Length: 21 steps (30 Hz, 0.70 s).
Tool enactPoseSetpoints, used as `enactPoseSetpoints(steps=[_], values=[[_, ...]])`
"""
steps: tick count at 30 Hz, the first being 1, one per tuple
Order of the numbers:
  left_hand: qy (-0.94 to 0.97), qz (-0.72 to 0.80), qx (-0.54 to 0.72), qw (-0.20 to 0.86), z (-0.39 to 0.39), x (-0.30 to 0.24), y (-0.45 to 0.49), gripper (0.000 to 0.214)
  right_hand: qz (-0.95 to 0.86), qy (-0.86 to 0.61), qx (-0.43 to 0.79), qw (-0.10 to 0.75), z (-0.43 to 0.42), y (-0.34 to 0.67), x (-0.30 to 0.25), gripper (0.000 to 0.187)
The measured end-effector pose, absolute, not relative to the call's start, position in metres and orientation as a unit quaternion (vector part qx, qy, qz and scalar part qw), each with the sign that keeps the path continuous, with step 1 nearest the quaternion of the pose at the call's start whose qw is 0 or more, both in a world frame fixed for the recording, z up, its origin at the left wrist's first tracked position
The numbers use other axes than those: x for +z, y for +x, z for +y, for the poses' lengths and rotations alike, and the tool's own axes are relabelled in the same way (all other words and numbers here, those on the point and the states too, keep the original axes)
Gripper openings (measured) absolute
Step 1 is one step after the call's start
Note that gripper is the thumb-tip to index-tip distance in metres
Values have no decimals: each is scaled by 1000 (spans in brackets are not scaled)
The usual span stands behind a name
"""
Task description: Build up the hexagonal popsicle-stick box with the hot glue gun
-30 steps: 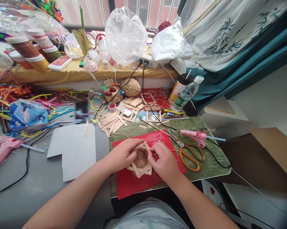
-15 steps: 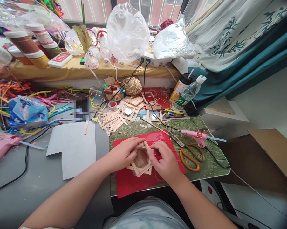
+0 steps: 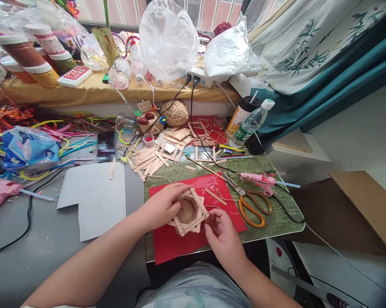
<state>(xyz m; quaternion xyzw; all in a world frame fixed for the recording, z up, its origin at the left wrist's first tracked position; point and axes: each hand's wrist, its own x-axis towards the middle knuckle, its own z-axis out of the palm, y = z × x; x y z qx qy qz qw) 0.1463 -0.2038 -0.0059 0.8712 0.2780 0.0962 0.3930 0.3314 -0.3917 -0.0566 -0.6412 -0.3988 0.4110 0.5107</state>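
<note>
A small hexagonal basket of wooden craft sticks (image 3: 189, 211) rests on a red sheet (image 3: 176, 246) near the table's front edge. My left hand (image 3: 162, 205) grips its left and far side, fingers curled over the rim. My right hand (image 3: 220, 233) is at its near right corner, fingers curled and touching the sticks there. A single loose stick (image 3: 216, 196) lies on the red sheet just right of the basket.
Orange-handled scissors (image 3: 252, 207) and a pink glue gun (image 3: 260, 179) lie to the right on the green mat (image 3: 276, 218). A pile of craft sticks (image 3: 151, 158), a twine ball (image 3: 174, 112), a water bottle (image 3: 250, 124) and grey card (image 3: 93, 199) sit around.
My right hand has slid from the basket's far right side down to its near right corner, uncovering a loose stick on the red sheet. The basket has turned slightly under my left hand.
</note>
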Motion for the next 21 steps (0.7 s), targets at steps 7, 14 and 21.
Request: enactPoseSetpoints(steps=[7,14,21], values=[[873,286,91,385,-203,-10,145,68,-413,-651,433,468,-402,340,-40,26],[866,291,103,394,-204,-9,146,76,-548,-662,343,379,-408,345,-36,44],[860,292,100,405,-206,-8,147,72,-608,-655,283,347,-408,344,-28,42]])
